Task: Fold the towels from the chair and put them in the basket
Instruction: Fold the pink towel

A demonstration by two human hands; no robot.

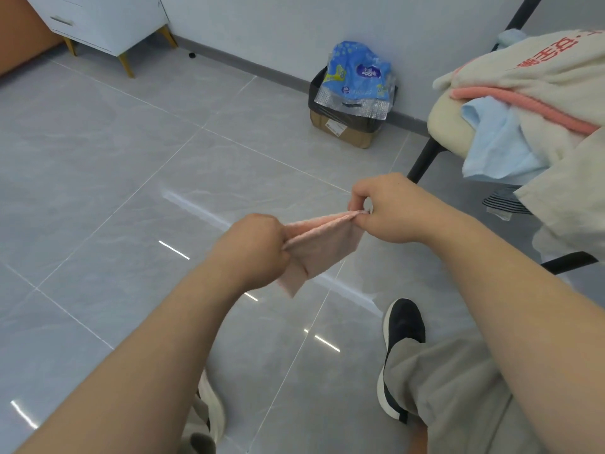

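Pink towel, doubled over, hung in the air between your two hands, above the grey tiled floor and just ahead of your black shoe and beige trouser leg. Your left hand gripped the towel's left end, its fingers curled into a fist around the bunched cloth. Your right hand pinched the opposite top corner between thumb and forefinger, the other fingers tucked in behind. The upper edge ran taut from one hand to the other, while the loose lower part dropped to a point below your left wrist.

To your right stood the chair, cream-padded on black legs, piled with laundry. A light blue towel spilled over the front of the seat. A coral-pink towel lay across it under a cream garment printed with red lettering. A dark striped cloth showed beneath the seat.

Farther off, a cardboard box lined with black plastic sat against the wall, a blue plastic pack propped in its top. In the far left corner stood a white cabinet on gold legs.
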